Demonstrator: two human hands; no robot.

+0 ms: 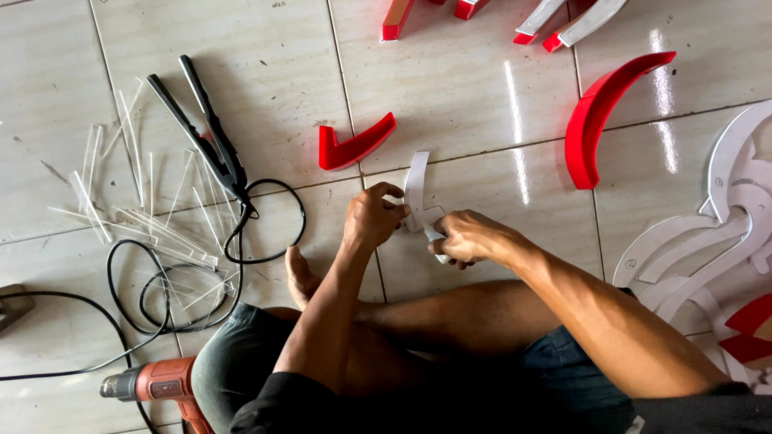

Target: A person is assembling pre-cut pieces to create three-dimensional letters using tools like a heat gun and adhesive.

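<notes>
- I sit cross-legged on the tiled floor point(482, 96); my bare foot point(300, 277) shows just below my left forearm.
- My left hand point(371, 217) has its fingers curled shut, pinching the left edge of a curved white plastic piece point(416, 189).
- The white piece stands roughly upright between both hands, its upper end arcing away from me and clear of the floor tiles, just in front of my knees.
- My right hand point(470, 239) is closed in a loose fist around the lower end of the same piece. A small pale tip pokes out beneath the knuckles; I cannot tell if it is part of the piece or a separate tool.
- Red V-shaped channel piece point(354, 145) lies on the floor just beyond my left hand, not touching the white piece.
- Red curved channel piece point(599, 116) lies further right, well apart from my hands.
- Black long-handled tongs point(205, 133) lie to the left, with a black cable point(265, 217) looping from them.
- Clear plastic strips point(137, 201) are scattered around the tongs.
- Orange heat gun point(157, 382) rests at the lower left beside my knee.
- White cut-out sheet shapes point(724, 217) lie at the far right.
</notes>
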